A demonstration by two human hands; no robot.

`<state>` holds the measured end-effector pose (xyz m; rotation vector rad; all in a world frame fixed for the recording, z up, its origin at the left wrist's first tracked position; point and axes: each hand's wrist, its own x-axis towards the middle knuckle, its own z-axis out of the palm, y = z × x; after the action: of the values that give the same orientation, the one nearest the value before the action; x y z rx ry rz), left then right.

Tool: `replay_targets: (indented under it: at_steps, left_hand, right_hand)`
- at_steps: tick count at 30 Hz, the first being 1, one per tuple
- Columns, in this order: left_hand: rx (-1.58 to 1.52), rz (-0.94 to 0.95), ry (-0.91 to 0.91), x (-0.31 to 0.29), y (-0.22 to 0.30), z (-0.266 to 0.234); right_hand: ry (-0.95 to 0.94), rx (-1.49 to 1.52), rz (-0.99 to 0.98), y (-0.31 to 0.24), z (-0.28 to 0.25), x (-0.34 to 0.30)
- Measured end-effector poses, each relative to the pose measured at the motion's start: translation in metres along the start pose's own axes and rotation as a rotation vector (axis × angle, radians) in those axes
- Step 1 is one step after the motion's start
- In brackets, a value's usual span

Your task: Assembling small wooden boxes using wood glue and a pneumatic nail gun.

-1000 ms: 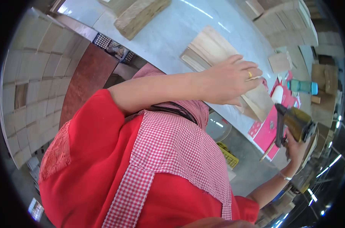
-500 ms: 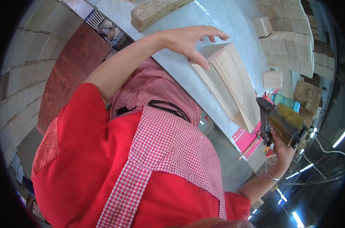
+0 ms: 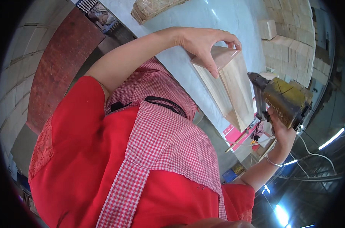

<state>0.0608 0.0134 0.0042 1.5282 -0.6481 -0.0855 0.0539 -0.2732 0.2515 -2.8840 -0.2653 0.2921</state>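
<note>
Head view:
Left grip: fairly wide, holding one end of wooden box.
Right grip: wrapped around nail gun, right of the box.
Box place: on the surface, between both hands.
Progress: panels already in box form; amount fastened or left, cannot tell.
Count: one box, one nail gun, one wrapped bundle; stacked blocks uncountable.

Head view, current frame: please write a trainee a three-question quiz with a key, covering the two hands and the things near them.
1. Which thing does the right hand hold?
A) a wooden block
B) a yellow-and-black tool
C) a basket
2. True or false: the wooden box at the left hand lies on the dark red surface.
3. Fill in: the right wrist wears a thin ____.

Key:
1. B
2. False; it lies on the pale blue tabletop.
3. bracelet
</note>
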Motion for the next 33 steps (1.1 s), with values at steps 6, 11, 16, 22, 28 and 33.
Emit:
replay_targets:
  at_steps: [6,11,16,22,28,33]
  left_hand:
    - [-0.008,-0.030,-0.014,0.002,0.000,0.001]
    - [-0.025,0.024,0.021,0.002,-0.003,0.004]
    - [-0.033,-0.042,-0.017,0.002,0.000,0.002]
    - [-0.031,-0.028,-0.003,0.001,0.000,0.002]
    - [-0.018,0.001,-0.004,0.001,0.001,0.002]
    - [-0.009,-0.016,0.007,-0.003,0.001,0.005]
  right_hand:
    - [-0.024,0.096,-0.013,-0.010,0.008,0.021]
    - [-0.026,0.097,0.023,-0.025,0.015,0.030]
    - [-0.031,0.159,-0.030,-0.039,0.022,0.036]
    - [-0.088,0.089,-0.044,-0.044,0.021,0.043]
    - [-0.124,-0.060,0.051,-0.052,0.018,0.046]
    - [-0.111,0.015,0.004,-0.049,0.019,0.045]
